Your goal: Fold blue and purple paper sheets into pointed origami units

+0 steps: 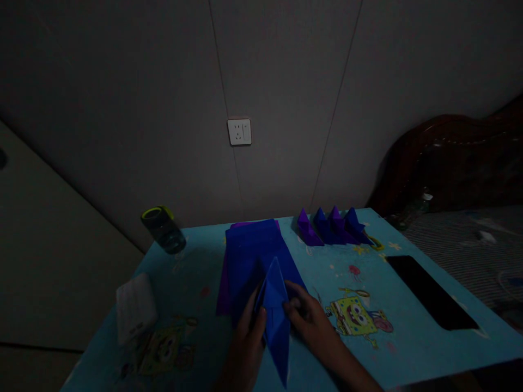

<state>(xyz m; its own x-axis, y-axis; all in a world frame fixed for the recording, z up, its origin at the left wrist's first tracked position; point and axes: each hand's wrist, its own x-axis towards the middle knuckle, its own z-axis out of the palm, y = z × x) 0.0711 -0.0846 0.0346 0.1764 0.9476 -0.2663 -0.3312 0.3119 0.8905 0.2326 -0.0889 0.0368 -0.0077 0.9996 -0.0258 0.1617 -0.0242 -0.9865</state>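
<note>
A blue folded paper boat [275, 318] is held lengthwise between my two hands above the near part of the table. On its left side my left hand [252, 326] grips it, with the thumb on the near face and the fingers mostly hidden behind. My right hand [306, 313] pinches its right edge with curled fingers. Just behind the boat lie blue paper sheets [255, 245], with a purple sheet [223, 296] showing from underneath. Several finished paper boats in purple and blue [321, 223] stand in a row at the back right.
A dark tinted cup [165, 231] with a yellow-green rim stands at the back left. A white soft packet [136, 307] lies at the left edge. A black flat slab [431, 291] lies right on the cartoon-printed tablecloth [322, 354]. The wall has a socket [239, 132].
</note>
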